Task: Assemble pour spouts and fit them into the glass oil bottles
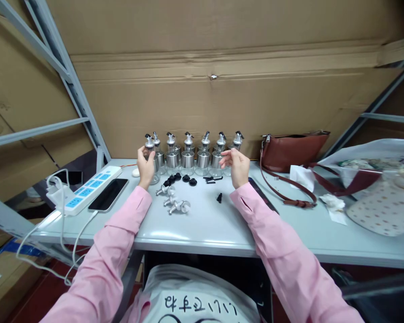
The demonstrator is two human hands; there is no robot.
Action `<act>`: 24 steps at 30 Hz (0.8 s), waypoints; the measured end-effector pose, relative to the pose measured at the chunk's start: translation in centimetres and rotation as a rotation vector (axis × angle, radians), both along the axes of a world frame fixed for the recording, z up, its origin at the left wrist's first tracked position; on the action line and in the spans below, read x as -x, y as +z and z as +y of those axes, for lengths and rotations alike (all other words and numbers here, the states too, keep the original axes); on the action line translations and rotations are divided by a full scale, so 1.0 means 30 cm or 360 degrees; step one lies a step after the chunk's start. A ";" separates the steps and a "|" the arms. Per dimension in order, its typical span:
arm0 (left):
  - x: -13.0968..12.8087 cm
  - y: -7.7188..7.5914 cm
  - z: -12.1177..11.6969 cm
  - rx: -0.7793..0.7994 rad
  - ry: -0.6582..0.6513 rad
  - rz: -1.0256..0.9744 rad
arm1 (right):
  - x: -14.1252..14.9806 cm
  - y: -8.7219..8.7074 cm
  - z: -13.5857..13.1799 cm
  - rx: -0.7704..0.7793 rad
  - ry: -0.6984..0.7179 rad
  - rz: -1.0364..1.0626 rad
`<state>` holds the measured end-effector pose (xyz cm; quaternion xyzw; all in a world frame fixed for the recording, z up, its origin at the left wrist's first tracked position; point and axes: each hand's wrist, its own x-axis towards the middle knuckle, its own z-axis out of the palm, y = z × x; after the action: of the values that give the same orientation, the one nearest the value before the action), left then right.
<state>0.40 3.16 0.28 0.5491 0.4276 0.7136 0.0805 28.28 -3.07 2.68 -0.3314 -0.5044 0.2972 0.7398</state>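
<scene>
My left hand is wrapped round a glass oil bottle with a metal pour spout and black flap, at the left end of a row. My right hand hovers before the right end of the row, fingers loosely bent and apart, with nothing visible in them. Several similar bottles with steel bands stand upright between the hands. Nearer me lie several black stoppers, silvery spout pieces, thin black flap pieces and one small black part.
On the left are a power strip, a phone and white cables. A dark flat device lies partly under my right forearm. Farther right are a brown handbag, crumpled tissue and a dotted bag. Cardboard stands behind.
</scene>
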 end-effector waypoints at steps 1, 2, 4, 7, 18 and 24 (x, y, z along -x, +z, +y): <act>0.004 -0.009 0.006 0.0014 0.0002 0.0011 | 0.001 0.000 0.000 0.0000 0.0001 -0.0008; 0.008 -0.018 0.011 0.0026 0.0000 0.0029 | 0.001 -0.001 -0.001 0.0000 0.0000 -0.0016; 0.012 -0.032 0.020 0.0056 -0.0016 0.0094 | 0.003 -0.002 -0.001 -0.0003 -0.0008 -0.0031; 0.019 -0.052 0.039 0.0100 -0.0074 0.0217 | 0.004 -0.004 -0.001 -0.0002 -0.0034 -0.0065; 0.041 -0.125 0.075 0.0324 -0.0280 0.0572 | 0.002 -0.005 -0.012 -0.0026 -0.0207 -0.0198; 0.046 -0.155 0.074 0.0572 -0.0374 0.0599 | 0.002 -0.008 -0.015 -0.0013 -0.0186 -0.0259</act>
<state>-0.97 5.38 -4.36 0.6946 0.4879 0.4978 0.1779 28.22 -3.52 2.43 -0.3802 -0.5438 0.2236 0.7139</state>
